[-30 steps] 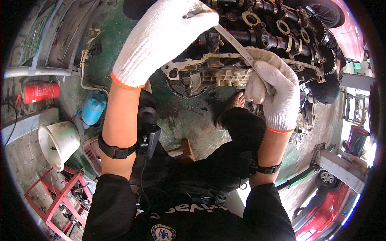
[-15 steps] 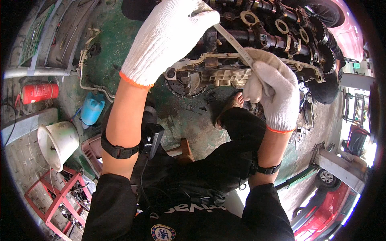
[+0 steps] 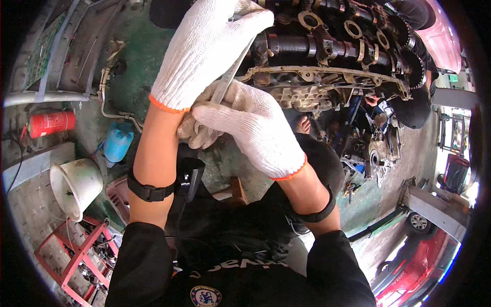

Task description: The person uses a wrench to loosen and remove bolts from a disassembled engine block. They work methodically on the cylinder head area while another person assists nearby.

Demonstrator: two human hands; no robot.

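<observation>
My left hand [image 3: 204, 56], in a white knit glove, is closed at the engine's left end around the far end of a long flat silver wrench [image 3: 229, 78]; its fingertips and that end of the tool are hidden. My gloved right hand [image 3: 250, 125] grips the wrench's near end between thumb and fingers, close to my left wrist. The wrench slants down toward me. Beside both hands lies the open, oily engine [image 3: 291, 71], with dark camshafts [image 3: 291, 45] and toothed sprockets [image 3: 415, 69] at its right end.
Loose metal engine parts [image 3: 378, 148] lie on the floor at right, near another person in dark clothes [image 3: 409, 110]. To the left stand a red fire extinguisher [image 3: 51, 124], a blue jug [image 3: 118, 140], a white bucket [image 3: 76, 187] and a red metal frame [image 3: 71, 258].
My right hand has swung left, from the engine's front middle to near my left wrist, turning the wrench's near end with it. My left hand has barely moved.
</observation>
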